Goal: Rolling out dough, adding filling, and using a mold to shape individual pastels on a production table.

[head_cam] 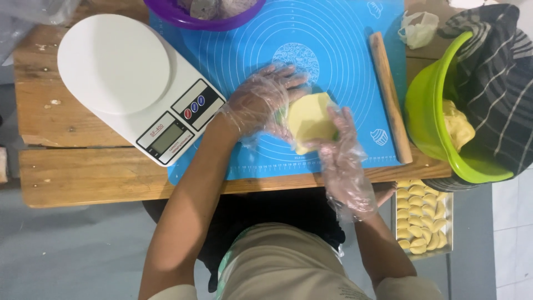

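A flat piece of pale yellow dough (pixel 310 119) is held above the blue silicone baking mat (pixel 338 44). My left hand (pixel 261 103), in a clear plastic glove, cups the dough from its left side. My right hand (pixel 341 150), also gloved, presses against the dough's right and lower edge. Both hands grip it together, just above the mat's near edge.
A white kitchen scale (pixel 116 66) lies left on the wooden table (pixel 72 172). A wooden rolling pin (pixel 390 94) rests on the mat's right side. A green bowl (pixel 427 111) with dough and a striped cloth stands right. A tray of shaped dough pieces (pixel 422 222) sits below; a purple bowl (pixel 183 16) is at top.
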